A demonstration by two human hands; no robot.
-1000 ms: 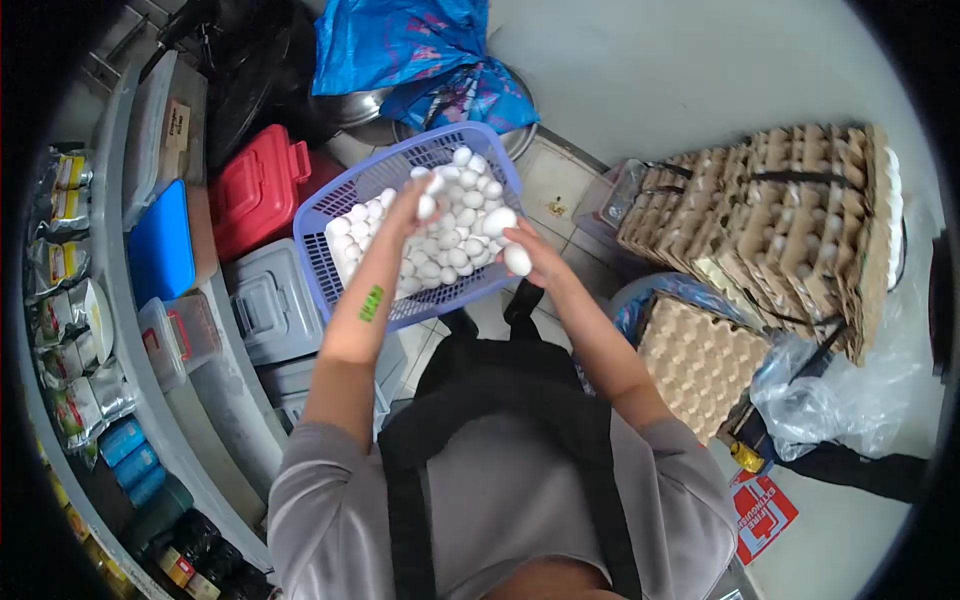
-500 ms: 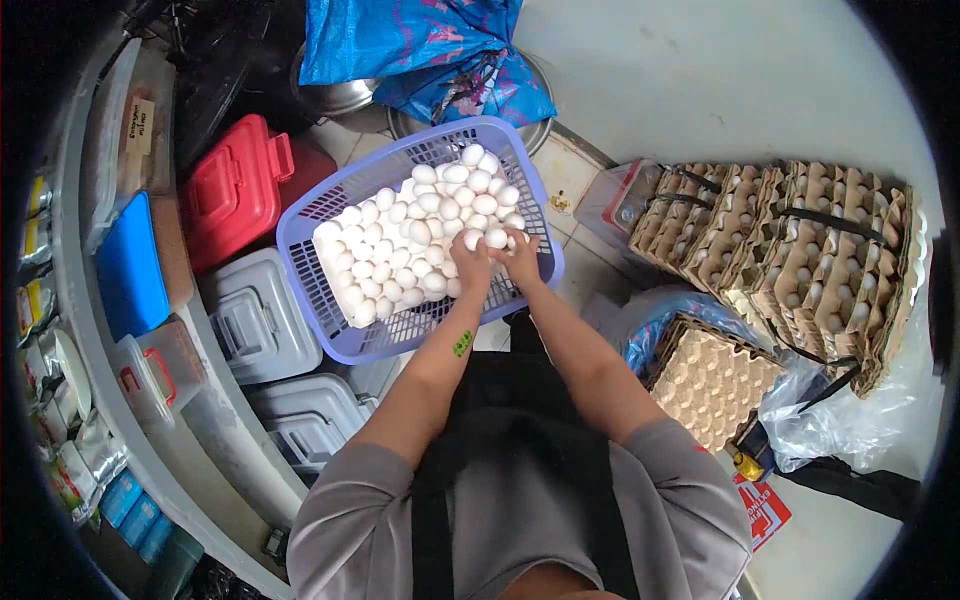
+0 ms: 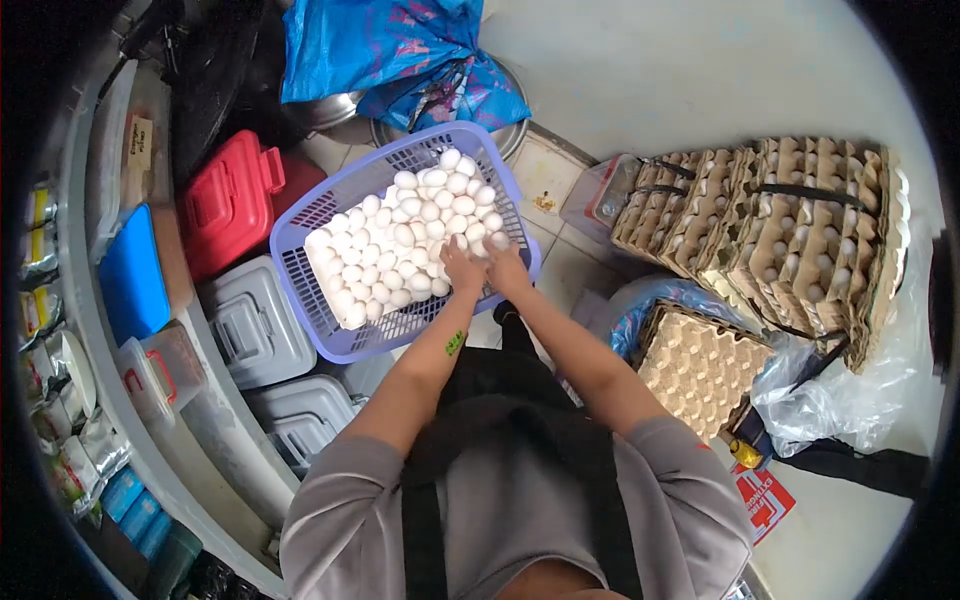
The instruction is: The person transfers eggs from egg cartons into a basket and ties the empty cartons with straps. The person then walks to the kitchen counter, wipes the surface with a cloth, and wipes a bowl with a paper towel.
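Observation:
White eggs point(image 3: 410, 235) lie heaped on a pale liner inside a purple plastic basket point(image 3: 335, 345). My left hand point(image 3: 463, 270) reaches over the right part of the heap, its fingers apart and touching eggs. Beside it, close to the basket's right side, my right hand point(image 3: 508, 272) has its fingers around an egg point(image 3: 498, 241) at the edge of the heap. My palms face down, so anything beneath them is hidden.
Strapped cardboard trays of eggs point(image 3: 800, 230) stand at right, with more egg trays point(image 3: 705, 370) nearer me. Lidded grey boxes point(image 3: 250, 320) and a red box point(image 3: 230, 205) line the left. A blue bag point(image 3: 385, 50) sits behind the basket.
My hands have lowered onto the heap; the eggs at their fingertips now sit among the others. The whole view has shifted slightly.

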